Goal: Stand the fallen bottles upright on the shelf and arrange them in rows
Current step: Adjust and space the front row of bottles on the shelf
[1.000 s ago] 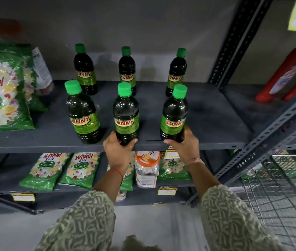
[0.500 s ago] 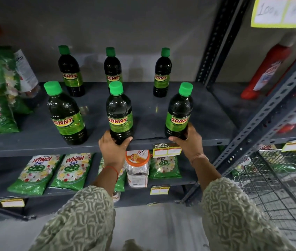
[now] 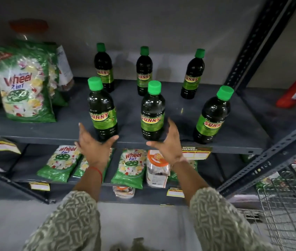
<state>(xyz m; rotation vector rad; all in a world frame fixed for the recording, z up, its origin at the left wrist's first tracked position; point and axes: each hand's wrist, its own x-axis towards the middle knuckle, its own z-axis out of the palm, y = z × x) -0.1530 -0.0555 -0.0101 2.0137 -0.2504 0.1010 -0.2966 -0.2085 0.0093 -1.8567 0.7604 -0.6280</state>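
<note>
- The grey shelf [image 3: 180,105] carries six dark bottles in two rows of three.
- Each bottle, the front left bottle [image 3: 102,113] included, stands with its long axis vertical, green cap up.
- The left hand [image 3: 93,146] and right hand [image 3: 169,142] hover spread open at the shelf's front edge, seemingly touching nothing.

Six upright green-capped bottles [image 3: 152,113] in two rows on a grey shelf [image 3: 243,124], left hand [image 3: 93,144] and right hand [image 3: 170,144] spread empty before the front row, detergent packets [image 3: 25,87] at left

Six dark green-capped bottles [image 3: 152,113] upright on grey shelf [image 3: 234,127], two rows of three
</note>
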